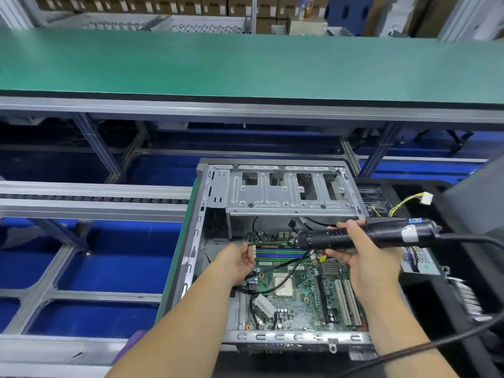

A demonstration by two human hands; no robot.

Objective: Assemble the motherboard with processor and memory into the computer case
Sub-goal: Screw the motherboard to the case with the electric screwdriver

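Green motherboard (297, 290) lies in the computer case (215, 186). Right hand (362, 257) grips one electric screwdriver (368, 234); left hand (237, 261) pinches its bit tip (252, 244), seemingly seating a screw. Best to keep the bit square to the hole before driving. One processor (283, 286), four memory slots (282, 253) visible.

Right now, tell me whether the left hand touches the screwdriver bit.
Touching: the head view shows the left hand pinching the tip of the bit with its fingertips.

light: bright, even, probably overhead | shadows: soft | edges: fisheye bend, kinda blurry | center: fairly sharp
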